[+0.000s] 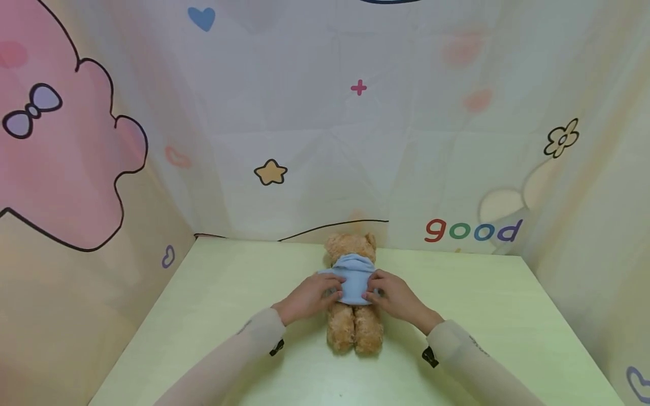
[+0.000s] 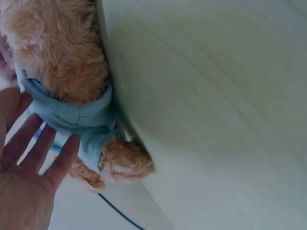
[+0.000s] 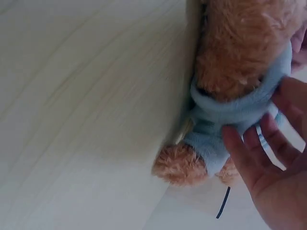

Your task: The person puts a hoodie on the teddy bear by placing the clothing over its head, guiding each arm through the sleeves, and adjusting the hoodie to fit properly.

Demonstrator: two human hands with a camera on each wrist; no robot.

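Note:
A brown plush teddy bear [image 1: 354,330] in a light blue hooded top [image 1: 355,285] lies on the table, head toward the back wall and legs toward me. Its face does not show. My left hand [image 1: 312,294] touches the left side of the top with fingers fairly straight; in the left wrist view the bear's leg [image 2: 53,43] and the hem appear beside that hand. On the opposite side my right hand [image 1: 398,294] rests its fingertips on the top. The right wrist view shows its fingers [image 3: 240,148] spread along the blue cloth [image 3: 225,112], thumb near the hem.
The pale green table [image 1: 244,270] is bounded by a printed cloth backdrop [image 1: 315,113] at the back and both sides. The bear's head lies close to the back wall. Both sleeves [image 1: 228,361] carry a small black clip.

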